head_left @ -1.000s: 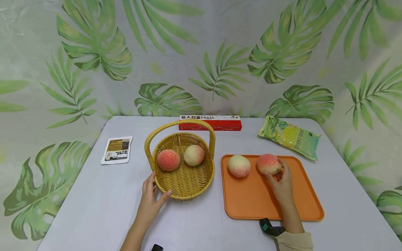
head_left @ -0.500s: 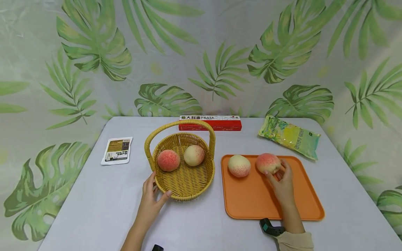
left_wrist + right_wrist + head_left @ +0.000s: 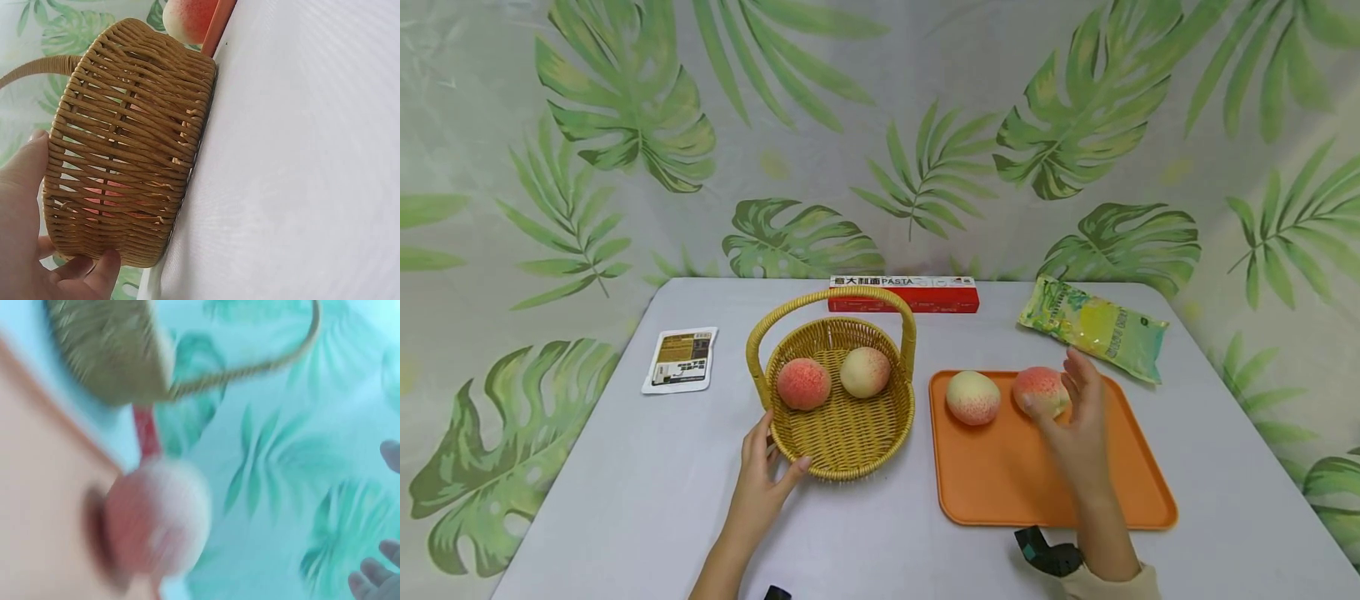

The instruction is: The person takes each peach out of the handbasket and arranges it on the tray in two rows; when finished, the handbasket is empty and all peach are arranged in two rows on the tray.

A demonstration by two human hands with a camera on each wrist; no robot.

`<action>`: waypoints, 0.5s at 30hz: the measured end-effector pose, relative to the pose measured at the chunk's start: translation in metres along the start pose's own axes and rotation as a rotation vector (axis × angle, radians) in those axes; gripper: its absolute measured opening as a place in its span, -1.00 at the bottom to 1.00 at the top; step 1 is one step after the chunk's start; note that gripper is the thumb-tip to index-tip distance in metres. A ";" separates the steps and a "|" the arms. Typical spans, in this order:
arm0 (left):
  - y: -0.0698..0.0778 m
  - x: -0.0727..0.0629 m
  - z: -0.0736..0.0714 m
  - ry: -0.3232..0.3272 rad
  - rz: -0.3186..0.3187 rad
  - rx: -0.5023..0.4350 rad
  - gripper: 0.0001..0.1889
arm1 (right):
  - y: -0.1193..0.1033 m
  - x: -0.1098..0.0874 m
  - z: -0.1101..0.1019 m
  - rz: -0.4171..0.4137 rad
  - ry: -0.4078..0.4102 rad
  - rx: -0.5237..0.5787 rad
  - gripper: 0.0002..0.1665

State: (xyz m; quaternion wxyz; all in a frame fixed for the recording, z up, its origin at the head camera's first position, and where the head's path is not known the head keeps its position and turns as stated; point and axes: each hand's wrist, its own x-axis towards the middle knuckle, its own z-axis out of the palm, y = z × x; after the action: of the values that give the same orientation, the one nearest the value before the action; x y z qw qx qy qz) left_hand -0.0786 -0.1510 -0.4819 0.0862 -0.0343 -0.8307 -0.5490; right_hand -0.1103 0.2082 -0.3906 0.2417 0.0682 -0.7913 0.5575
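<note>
A yellow woven basket with an arched handle stands left of centre, a red peach and a paler peach inside. My left hand grips its near left rim; the left wrist view has the thumb at the rim and fingertips against the wicker side. To the right, an orange tray carries a pale peach and a red-topped peach. My right hand hovers over the tray beside the red-topped peach, fingers spread and holding nothing. The right wrist view, blurred, shows a peach apart from the fingertips.
Behind the basket lies a red and white pasta box. A green and yellow packet rests beyond the tray, and a small white and brown pouch lies at the left. Leaf-patterned cloth hangs behind the white table.
My right hand has let go of the red-topped peach and risen away from it, its fingers opening. The peach stays on the tray. My left hand and the basket have not moved.
</note>
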 end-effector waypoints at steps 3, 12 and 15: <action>-0.001 0.000 0.000 -0.001 0.003 -0.004 -0.13 | -0.012 0.003 0.014 -0.166 -0.092 0.028 -0.05; 0.000 0.000 -0.001 -0.003 -0.006 0.003 -0.11 | -0.021 0.004 0.079 -0.391 -0.373 0.097 -0.10; 0.001 0.000 0.000 -0.005 -0.003 -0.006 -0.10 | -0.017 0.001 0.100 -0.372 -0.445 0.058 -0.06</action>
State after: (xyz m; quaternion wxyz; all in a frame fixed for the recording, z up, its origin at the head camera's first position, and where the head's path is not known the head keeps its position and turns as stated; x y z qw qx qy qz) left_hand -0.0784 -0.1512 -0.4811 0.0830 -0.0347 -0.8293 -0.5515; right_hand -0.1354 0.1107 -0.4021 0.1584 0.3397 -0.7825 0.4972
